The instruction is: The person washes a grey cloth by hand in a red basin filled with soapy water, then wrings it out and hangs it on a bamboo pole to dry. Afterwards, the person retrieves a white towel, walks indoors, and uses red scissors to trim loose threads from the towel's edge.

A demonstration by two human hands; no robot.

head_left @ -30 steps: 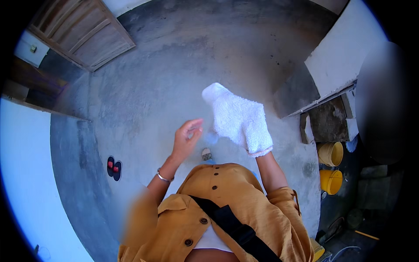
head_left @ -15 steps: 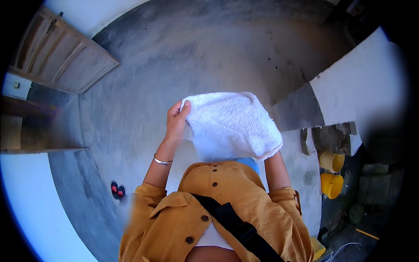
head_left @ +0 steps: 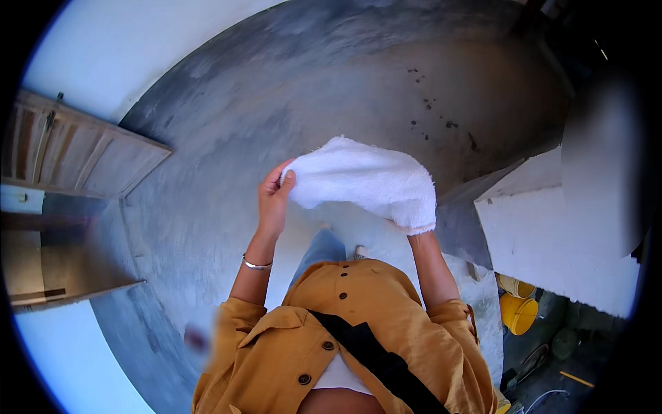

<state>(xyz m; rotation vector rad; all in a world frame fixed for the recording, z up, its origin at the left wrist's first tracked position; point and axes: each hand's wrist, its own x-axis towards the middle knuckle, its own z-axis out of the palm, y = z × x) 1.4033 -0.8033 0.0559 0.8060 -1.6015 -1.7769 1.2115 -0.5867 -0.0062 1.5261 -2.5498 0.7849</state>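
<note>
Grey concrete floor (head_left: pixel 289 124) fills most of the view, rough and mottled, with dark spots (head_left: pixel 431 114) up beyond the fingers. White wall (head_left: pixel 138 48) curves along the far left; a weathered wooden door (head_left: pixel 83 152) of vertical planks stands open well left of the left-hand fingers. White block-shaped ledge (head_left: pixel 552 234), flat and painted, sits right of and below the right hand, its edge chipped.

Person wears a mustard-yellow buttoned shirt (head_left: pixel 358 331), woven cloth, with a black strap (head_left: pixel 372 359) running diagonally across the chest. Blue denim leg (head_left: pixel 321 248) shows below the towel.

White towel (head_left: pixel 365 179), fluffy terry with a frayed edge, is held up in the air in front of the chest, stretched between both hands, sagging a little at the middle. Left hand (head_left: pixel 274 200): fingers (head_left: pixel 286 181) pinch the towel's left corner, thumb against it, clenched on the cloth. Right hand (head_left: pixel 414 219) is wrapped under the towel's right end, fingers hidden by the cloth; the cloth hangs from it.

Two yellow round buckets (head_left: pixel 517 310), plastic, sit low right, well below the right-hand fingers, beside dark clutter on the ground. Thin silver bangle (head_left: pixel 256 264) circles the left wrist, just below the left-hand fingers.
</note>
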